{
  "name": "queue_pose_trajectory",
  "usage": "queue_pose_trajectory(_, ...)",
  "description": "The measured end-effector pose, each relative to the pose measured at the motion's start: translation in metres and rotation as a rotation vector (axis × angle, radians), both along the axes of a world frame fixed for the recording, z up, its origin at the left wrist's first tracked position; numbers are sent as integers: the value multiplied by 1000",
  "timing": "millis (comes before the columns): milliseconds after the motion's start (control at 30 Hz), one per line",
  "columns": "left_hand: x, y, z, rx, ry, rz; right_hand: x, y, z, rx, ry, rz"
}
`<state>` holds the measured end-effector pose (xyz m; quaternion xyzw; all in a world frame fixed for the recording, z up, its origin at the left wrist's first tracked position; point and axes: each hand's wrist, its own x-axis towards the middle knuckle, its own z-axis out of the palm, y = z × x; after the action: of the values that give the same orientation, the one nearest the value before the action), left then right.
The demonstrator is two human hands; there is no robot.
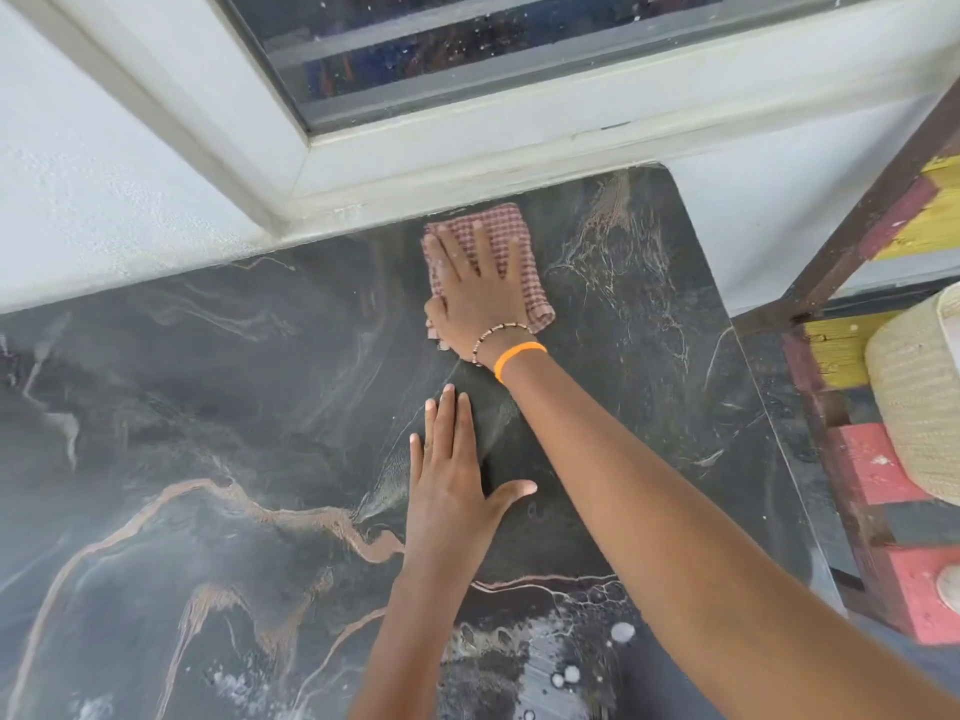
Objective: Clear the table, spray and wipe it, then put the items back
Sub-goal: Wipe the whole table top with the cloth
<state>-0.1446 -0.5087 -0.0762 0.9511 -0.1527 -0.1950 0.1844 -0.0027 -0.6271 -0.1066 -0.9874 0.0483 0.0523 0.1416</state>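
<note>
The table [218, 418] has a black marbled top with tan and white veins. At its far edge, under the window frame, my right hand [478, 288] presses flat with straight fingers on a folded red-and-white checked cloth [524, 241]. An orange band and a bead bracelet circle that wrist. My left hand [452, 480] lies flat on the tabletop nearer to me, fingers straight and thumb spread out to the right. No items stand on the visible part of the table.
A white wall [78, 200] and window frame [415, 148] border the table's far side. To the right stands a painted red, yellow and black wooden rack [878, 470] with a woven cream basket [919, 397]. White droplets [566, 672] dot the table's near edge.
</note>
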Motion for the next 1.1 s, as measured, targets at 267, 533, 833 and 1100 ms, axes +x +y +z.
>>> queue_pose_trajectory(267, -1, 21, 2, -7, 91, 40, 27, 10, 6, -9, 8, 158)
queue_pose_trajectory(533, 2, 25, 0, -31, 105, 38, -24, -141, -1, -9, -13, -361)
queue_pose_trajectory(833, -19, 45, 2, -190, -9, 117, -120, -82, -2, -8, 0, -504)
queue_pose_trajectory(1100, -55, 130, 8, -192, -91, 263, -159, 118, 7, 40, 36, 46)
